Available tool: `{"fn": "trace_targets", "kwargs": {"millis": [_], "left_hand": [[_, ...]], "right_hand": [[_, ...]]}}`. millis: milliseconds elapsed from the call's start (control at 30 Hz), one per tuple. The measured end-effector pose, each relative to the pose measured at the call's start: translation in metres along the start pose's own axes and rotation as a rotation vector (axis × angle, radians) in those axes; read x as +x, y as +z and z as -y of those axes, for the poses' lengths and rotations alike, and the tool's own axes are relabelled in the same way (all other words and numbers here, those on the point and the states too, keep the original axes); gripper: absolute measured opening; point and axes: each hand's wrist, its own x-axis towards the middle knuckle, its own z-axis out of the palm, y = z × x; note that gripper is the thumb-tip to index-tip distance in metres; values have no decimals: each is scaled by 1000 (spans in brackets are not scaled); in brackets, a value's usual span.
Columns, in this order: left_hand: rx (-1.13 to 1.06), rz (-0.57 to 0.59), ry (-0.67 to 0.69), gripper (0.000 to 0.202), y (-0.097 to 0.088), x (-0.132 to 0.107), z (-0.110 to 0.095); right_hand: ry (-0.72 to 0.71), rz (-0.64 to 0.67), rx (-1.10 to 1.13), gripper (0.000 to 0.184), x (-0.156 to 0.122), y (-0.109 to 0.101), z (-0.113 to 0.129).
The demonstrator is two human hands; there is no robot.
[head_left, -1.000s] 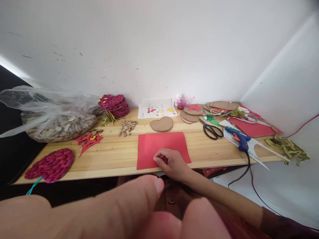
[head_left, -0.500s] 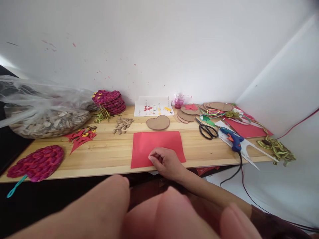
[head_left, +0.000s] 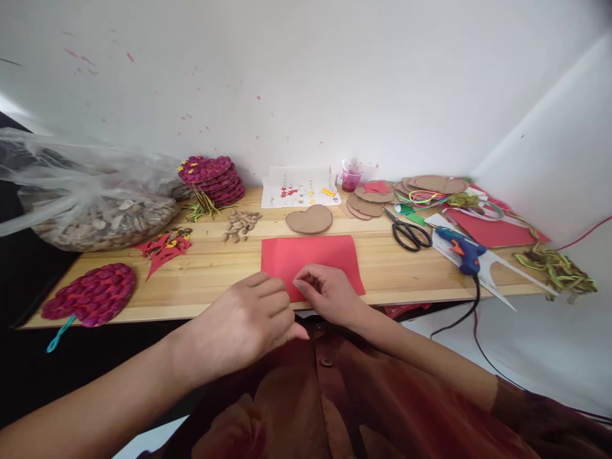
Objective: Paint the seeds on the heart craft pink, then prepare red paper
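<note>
A red paper sheet [head_left: 315,254] lies flat at the near edge of the wooden table [head_left: 215,274]. My right hand [head_left: 329,294] rests on its near edge with the fingers curled in a pinch on the paper. My left hand [head_left: 248,322] sits just left of it at the table's edge, fingers bent and together, touching the sheet's near left corner. A brown cardboard heart [head_left: 309,220] lies just behind the sheet.
Black scissors [head_left: 408,234] and a blue glue gun [head_left: 461,245] with its cord lie to the right. Cardboard discs [head_left: 368,205], red sheets and cords fill the far right. A seed pile [head_left: 241,224], magenta hearts [head_left: 90,296] and a plastic bag [head_left: 90,210] are on the left.
My left hand, earlier a blur close to the camera, has dropped to the table edge beside the right hand. The right hand has stayed on the red sheet.
</note>
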Motion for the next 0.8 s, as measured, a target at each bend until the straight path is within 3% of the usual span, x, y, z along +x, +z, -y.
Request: {"fn": "trace_targets", "kwargs": {"millis": [133, 167, 233, 333, 467, 633, 733, 800], "left_hand": [[-141, -140, -227, 18, 43, -15, 17], [-166, -164, -263, 24, 52, -19, 17], [-186, -197, -279, 36, 68, -24, 15], [-180, -163, -206, 38, 84, -20, 10], [-81, -94, -104, 27, 98, -7, 3], [41, -98, -108, 18, 108, -4, 0], [40, -64, -118, 22, 111, -6, 1], [-18, -11, -146, 26, 113, -7, 1]], "right_hand": [[16, -41, 84, 16, 2, -2, 0], [14, -61, 99, 16, 3, -2, 0], [3, -105, 123, 15, 3, -2, -2], [-11, -162, 137, 14, 3, -2, -5], [-23, -203, 117, 14, 0, -1, -8], [-21, -198, 41, 13, -1, 1, -7], [-16, -105, 3, 13, 1, -10, 13], [-26, 29, -30, 13, -3, -22, 38]]}}
